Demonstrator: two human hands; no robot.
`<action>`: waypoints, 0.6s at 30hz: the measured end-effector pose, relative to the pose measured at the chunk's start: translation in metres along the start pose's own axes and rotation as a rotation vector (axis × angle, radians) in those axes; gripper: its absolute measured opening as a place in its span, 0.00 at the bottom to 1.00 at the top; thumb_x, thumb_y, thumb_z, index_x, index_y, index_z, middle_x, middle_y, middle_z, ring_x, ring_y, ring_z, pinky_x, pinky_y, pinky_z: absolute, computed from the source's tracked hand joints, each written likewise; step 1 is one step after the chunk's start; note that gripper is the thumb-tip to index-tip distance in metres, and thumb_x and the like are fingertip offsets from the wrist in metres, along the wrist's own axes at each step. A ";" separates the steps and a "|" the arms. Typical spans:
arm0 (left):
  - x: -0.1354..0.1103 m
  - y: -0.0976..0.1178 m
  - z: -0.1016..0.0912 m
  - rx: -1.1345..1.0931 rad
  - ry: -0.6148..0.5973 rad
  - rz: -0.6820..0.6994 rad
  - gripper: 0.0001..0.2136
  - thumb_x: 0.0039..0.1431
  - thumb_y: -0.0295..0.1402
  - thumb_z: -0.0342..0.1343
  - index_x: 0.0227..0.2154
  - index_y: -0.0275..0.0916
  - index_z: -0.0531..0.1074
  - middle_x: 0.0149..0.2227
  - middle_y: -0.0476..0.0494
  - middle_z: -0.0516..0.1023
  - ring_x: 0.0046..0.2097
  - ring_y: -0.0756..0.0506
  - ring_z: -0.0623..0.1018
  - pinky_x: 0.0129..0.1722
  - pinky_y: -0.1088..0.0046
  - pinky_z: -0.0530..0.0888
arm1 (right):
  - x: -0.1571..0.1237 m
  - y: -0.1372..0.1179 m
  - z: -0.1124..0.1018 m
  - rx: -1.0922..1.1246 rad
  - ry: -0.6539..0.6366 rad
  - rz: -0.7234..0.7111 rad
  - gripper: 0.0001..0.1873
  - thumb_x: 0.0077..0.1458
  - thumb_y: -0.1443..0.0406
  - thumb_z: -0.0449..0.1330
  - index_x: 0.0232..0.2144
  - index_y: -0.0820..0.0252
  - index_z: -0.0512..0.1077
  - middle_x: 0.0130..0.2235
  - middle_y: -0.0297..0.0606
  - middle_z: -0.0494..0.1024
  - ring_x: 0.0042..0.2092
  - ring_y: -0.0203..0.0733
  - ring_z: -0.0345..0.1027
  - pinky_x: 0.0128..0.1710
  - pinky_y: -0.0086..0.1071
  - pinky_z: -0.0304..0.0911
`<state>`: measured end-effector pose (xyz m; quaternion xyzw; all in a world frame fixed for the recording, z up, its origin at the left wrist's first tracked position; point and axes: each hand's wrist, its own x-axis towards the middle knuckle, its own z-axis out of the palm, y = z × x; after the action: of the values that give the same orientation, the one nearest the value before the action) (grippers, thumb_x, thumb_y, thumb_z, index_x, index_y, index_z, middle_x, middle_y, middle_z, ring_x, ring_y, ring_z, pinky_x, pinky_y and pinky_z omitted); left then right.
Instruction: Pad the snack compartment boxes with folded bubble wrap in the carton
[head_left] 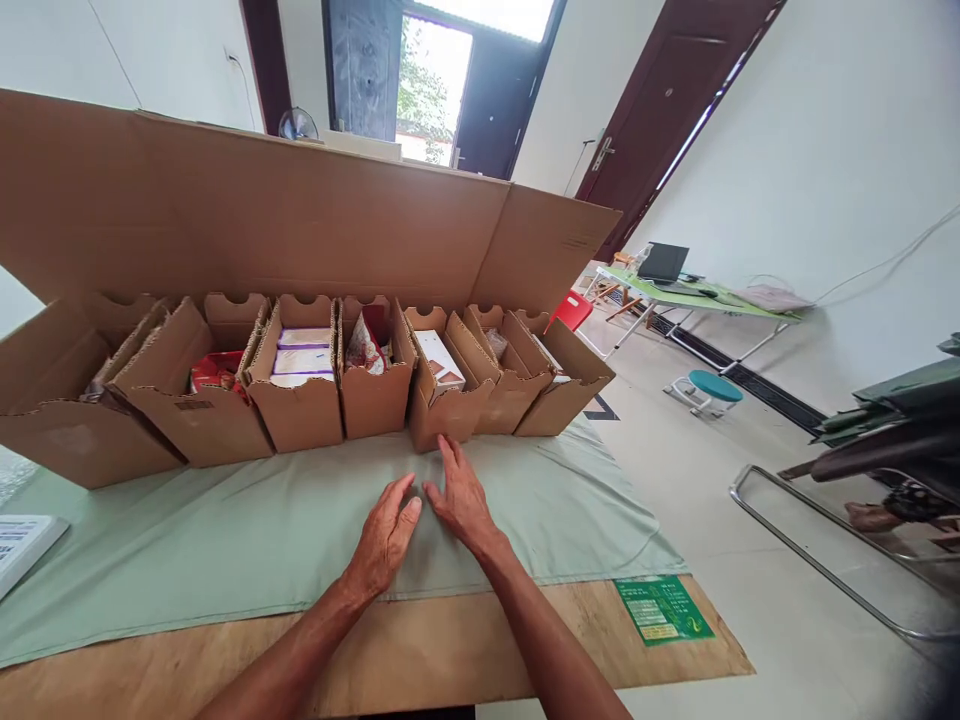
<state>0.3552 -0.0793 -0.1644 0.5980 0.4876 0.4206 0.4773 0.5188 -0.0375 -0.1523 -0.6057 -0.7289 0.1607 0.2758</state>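
My left hand (386, 535) hovers over the green cloth (315, 530), fingers a little curved and thumb apart, holding nothing. Beside it my right hand (459, 497) is spread, its fingertips at the lower front of a cardboard bin (454, 415); I cannot tell whether they touch. That bin sits slightly forward of its row and holds a white box (439, 358). Left of it, one bin (375, 400) contains a red and white patterned packet (365, 345). Another bin (296, 415) holds white packs with purple edges (304, 358).
A tall cardboard panel (315, 220) stands behind the bins. Red packets (217, 370) lie in a bin further left. At the left edge is a white device (26, 545). A green card (664, 608) lies on the wooden table edge (540, 630). A stool (715, 385) stands right.
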 end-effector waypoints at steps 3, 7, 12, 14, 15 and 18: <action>0.002 -0.002 0.000 -0.035 0.027 0.024 0.28 0.66 0.49 0.47 0.60 0.36 0.68 0.62 0.31 0.72 0.63 0.36 0.71 0.64 0.53 0.65 | 0.023 0.006 -0.002 -0.011 0.011 -0.001 0.43 0.50 0.68 0.61 0.68 0.61 0.58 0.69 0.52 0.60 0.68 0.56 0.57 0.65 0.52 0.59; 0.004 -0.001 -0.002 -0.112 0.046 -0.005 0.24 0.66 0.48 0.50 0.56 0.38 0.72 0.59 0.33 0.75 0.61 0.37 0.73 0.63 0.55 0.67 | 0.025 -0.005 -0.018 0.015 0.034 -0.005 0.31 0.55 0.66 0.58 0.62 0.61 0.66 0.59 0.51 0.75 0.57 0.54 0.72 0.57 0.49 0.68; 0.012 -0.008 -0.003 -0.323 0.194 -0.119 0.29 0.64 0.51 0.54 0.62 0.39 0.64 0.55 0.34 0.77 0.55 0.38 0.77 0.56 0.58 0.71 | 0.052 -0.081 -0.048 0.110 0.088 -0.168 0.27 0.65 0.64 0.52 0.65 0.55 0.62 0.40 0.35 0.83 0.38 0.40 0.77 0.43 0.33 0.69; 0.017 -0.012 -0.005 -0.382 0.253 -0.130 0.32 0.63 0.53 0.52 0.63 0.38 0.61 0.53 0.33 0.76 0.51 0.40 0.79 0.51 0.60 0.74 | 0.080 -0.115 -0.052 -0.052 -0.010 -0.172 0.32 0.64 0.66 0.54 0.69 0.54 0.55 0.39 0.34 0.83 0.39 0.42 0.78 0.41 0.32 0.67; 0.019 -0.014 -0.006 -0.404 0.280 -0.132 0.33 0.63 0.54 0.52 0.63 0.37 0.60 0.52 0.33 0.76 0.50 0.40 0.79 0.49 0.61 0.75 | 0.093 -0.129 -0.053 -0.155 -0.061 -0.152 0.30 0.64 0.66 0.55 0.68 0.54 0.58 0.39 0.35 0.84 0.40 0.44 0.78 0.40 0.33 0.66; 0.022 -0.011 -0.013 -0.428 0.414 -0.128 0.33 0.62 0.56 0.51 0.62 0.38 0.60 0.54 0.30 0.74 0.51 0.39 0.79 0.50 0.59 0.75 | 0.114 -0.150 -0.049 -0.338 -0.113 -0.096 0.17 0.65 0.67 0.54 0.55 0.57 0.73 0.40 0.42 0.84 0.44 0.50 0.79 0.39 0.34 0.63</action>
<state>0.3442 -0.0545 -0.1714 0.3537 0.5115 0.5956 0.5084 0.4157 0.0365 -0.0039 -0.5980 -0.7878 0.0563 0.1361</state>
